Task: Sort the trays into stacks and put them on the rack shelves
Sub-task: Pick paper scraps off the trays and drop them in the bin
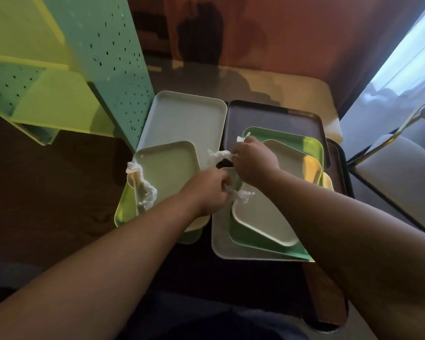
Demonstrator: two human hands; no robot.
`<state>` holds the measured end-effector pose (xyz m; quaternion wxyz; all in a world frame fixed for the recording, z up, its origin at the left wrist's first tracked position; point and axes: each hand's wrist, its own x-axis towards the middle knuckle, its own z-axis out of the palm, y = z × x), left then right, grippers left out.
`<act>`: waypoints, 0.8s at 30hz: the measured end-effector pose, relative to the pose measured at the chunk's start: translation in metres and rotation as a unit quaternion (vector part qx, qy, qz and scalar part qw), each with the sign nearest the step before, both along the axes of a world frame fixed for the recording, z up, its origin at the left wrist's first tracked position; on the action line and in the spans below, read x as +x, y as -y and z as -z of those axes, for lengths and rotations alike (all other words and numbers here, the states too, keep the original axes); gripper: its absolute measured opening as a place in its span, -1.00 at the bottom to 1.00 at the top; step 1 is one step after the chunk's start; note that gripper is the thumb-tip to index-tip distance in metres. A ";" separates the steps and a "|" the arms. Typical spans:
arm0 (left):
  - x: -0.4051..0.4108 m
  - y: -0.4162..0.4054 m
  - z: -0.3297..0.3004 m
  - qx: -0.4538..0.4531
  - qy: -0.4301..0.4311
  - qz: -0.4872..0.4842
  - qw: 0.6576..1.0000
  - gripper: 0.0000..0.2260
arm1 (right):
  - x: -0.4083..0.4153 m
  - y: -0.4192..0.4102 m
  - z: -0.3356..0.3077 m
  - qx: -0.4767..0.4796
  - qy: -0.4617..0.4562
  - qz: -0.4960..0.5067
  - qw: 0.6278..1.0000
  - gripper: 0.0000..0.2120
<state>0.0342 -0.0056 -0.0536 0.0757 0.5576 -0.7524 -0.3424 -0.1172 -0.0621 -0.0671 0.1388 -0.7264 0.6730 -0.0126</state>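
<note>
Several trays lie in loose piles in front of me. A large pale tray point(179, 116) sits at the back left with a smaller pale tray point(167, 173) over a lime tray point(123, 209). A dark brown tray point(268, 121) holds a green tray point(290, 141) and a cream tray point(290, 160). Nearer, a grey tray point(221, 241) carries a green tray point(245, 244) and a beige tray point(263, 219). My left hand point(206, 192) grips a crumpled white tissue point(243, 195). My right hand point(253, 160) grips another crumpled tissue point(219, 157).
A teal and lime perforated metal rack point(113, 57) stands at the left with its shelves point(57, 99) bare. A third crumpled tissue point(142, 190) lies on the left pile. A chair point(398, 173) stands at the right beside a curtain point(407, 52).
</note>
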 end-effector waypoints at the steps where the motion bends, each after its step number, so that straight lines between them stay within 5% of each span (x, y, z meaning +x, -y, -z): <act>1: 0.008 0.002 -0.003 -0.017 -0.032 -0.021 0.999 -0.82 | 0.005 0.000 -0.002 -0.022 0.033 0.010 0.999 -0.78; 5: 0.053 0.002 -0.007 -0.065 -0.144 -0.162 0.974 -0.84 | 0.038 -0.007 -0.017 -0.053 0.149 -0.045 0.986 -0.76; 12: 0.132 -0.014 0.016 0.011 -0.141 -0.389 0.911 -0.61 | 0.122 -0.007 -0.013 0.031 0.176 -0.141 0.974 -0.75; 16: 0.148 -0.013 0.028 0.053 -0.108 -0.365 0.923 -0.37 | 0.153 -0.009 0.001 0.066 0.158 -0.162 0.972 -0.81; 19: 0.150 -0.010 0.033 0.078 -0.004 -0.288 0.955 -0.34 | 0.162 -0.010 0.014 0.104 0.127 -0.175 0.971 -0.90; 24: 0.133 0.000 0.031 0.087 0.136 -0.196 0.967 -0.70 | 0.156 -0.016 0.021 0.146 0.181 -0.130 0.964 -0.61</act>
